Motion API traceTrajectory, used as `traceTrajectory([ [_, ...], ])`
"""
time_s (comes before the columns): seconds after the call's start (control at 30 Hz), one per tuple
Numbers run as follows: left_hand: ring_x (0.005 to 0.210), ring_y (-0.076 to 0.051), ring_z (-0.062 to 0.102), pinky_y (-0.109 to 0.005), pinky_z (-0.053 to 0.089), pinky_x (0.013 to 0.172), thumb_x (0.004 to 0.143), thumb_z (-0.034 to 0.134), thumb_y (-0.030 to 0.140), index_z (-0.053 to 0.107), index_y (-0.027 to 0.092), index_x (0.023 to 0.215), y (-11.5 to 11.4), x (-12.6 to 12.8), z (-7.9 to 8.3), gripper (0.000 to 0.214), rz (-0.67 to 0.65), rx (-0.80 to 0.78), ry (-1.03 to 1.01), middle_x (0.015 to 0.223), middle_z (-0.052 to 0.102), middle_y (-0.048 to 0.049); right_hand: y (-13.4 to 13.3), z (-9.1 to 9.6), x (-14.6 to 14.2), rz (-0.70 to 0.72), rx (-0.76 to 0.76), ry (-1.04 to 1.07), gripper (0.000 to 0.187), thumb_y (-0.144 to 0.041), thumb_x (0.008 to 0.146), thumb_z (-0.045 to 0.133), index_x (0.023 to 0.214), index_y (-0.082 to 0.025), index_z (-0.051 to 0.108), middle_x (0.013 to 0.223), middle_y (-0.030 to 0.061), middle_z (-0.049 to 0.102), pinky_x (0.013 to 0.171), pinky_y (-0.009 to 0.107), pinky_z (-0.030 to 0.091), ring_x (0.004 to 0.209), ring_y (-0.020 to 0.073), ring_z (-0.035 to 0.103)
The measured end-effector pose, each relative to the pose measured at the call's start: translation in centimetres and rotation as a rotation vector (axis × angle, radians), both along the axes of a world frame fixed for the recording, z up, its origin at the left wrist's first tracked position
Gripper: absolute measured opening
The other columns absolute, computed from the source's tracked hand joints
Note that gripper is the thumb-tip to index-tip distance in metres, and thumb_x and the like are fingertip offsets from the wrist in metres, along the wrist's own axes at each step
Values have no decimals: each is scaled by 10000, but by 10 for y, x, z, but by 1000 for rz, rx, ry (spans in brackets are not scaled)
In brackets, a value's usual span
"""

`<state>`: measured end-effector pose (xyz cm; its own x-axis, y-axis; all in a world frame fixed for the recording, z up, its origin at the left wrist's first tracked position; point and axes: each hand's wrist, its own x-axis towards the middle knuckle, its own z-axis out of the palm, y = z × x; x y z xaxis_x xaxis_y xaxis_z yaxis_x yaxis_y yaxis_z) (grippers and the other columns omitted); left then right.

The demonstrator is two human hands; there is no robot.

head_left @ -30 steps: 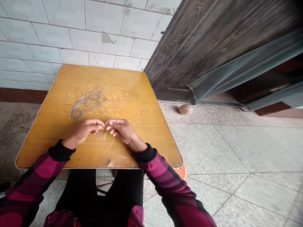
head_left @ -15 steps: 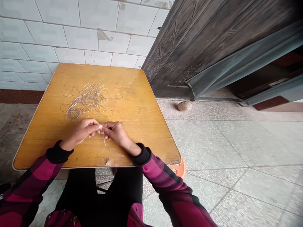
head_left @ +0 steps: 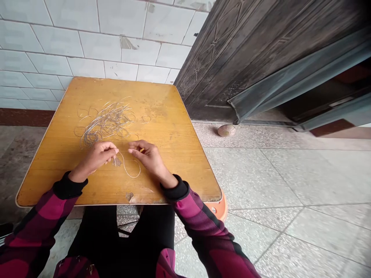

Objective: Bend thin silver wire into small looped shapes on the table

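A thin silver wire (head_left: 127, 168) curves in a loop over the near middle of the worn wooden table (head_left: 174, 146). My left hand (head_left: 97, 156) pinches one end of it between thumb and fingertips. My right hand (head_left: 147, 156) sits a short way to the right, fingers curled, its thumb and forefinger tips held together by the wire's other end; whether it grips that end I cannot tell. Just beyond my left hand lies a tangled pile of wire pieces (head_left: 106, 121), several of them bent into loops.
White tiled wall (head_left: 87, 42) stands behind the table. A dark carved metal door (head_left: 261, 58) leans open on the right, with a small round stone (head_left: 226, 130) on the floor by it. An orange stool edge (head_left: 218, 208) shows under the table's near right corner.
My hands were touching fingertip to fingertip over a short bent wire; now they have moved apart and the wire hangs out between them as an open loop.
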<state>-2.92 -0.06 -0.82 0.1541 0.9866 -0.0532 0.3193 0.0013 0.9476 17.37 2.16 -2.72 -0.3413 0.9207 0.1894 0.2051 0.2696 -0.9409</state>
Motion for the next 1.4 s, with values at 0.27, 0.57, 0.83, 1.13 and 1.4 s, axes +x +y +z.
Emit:
traceTrajectory([
  [0.27, 423, -55, 405, -192, 296, 400, 723, 586, 306, 563, 155, 626, 5, -2, 2, 181, 155, -50, -201, 570, 547, 18, -18, 7, 0, 309, 266, -386, 683, -509, 781, 679, 1321, -136, 486, 1142, 142, 602, 741, 322, 509, 872, 191, 612],
  [0.57, 429, -52, 407, -182, 293, 389, 690, 605, 299, 554, 150, 602, 6, 0, 5, 181, 192, -96, -265, 568, 541, 16, -25, 3, -7, 284, 336, -533, 302, -348, 848, 646, 1032, -123, 564, 873, 47, 558, 613, 252, 424, 662, 124, 498],
  [0.83, 438, -53, 444, -180, 331, 401, 705, 655, 293, 559, 142, 660, 4, 6, 0, 184, 141, -201, -426, 594, 565, 15, -26, 1, -10, 178, 299, -377, 167, -310, 902, 554, 839, -158, 583, 747, 14, 563, 617, 235, 400, 633, 112, 496],
  [1.13, 452, -54, 481, -175, 368, 422, 678, 716, 263, 566, 131, 683, 3, 8, -2, 200, 109, -324, -611, 604, 593, 8, -24, 0, -13, 112, 83, -212, 215, -355, 871, 579, 889, -153, 651, 639, -25, 570, 530, 203, 354, 522, 78, 435],
  [1.4, 456, -57, 487, -178, 367, 422, 744, 669, 283, 605, 116, 674, -3, 13, -3, 192, -4, -365, -603, 611, 609, -12, -21, -1, -14, 82, 5, -172, 328, -367, 935, 467, 730, -160, 617, 521, -37, 546, 538, 199, 383, 460, 70, 458],
])
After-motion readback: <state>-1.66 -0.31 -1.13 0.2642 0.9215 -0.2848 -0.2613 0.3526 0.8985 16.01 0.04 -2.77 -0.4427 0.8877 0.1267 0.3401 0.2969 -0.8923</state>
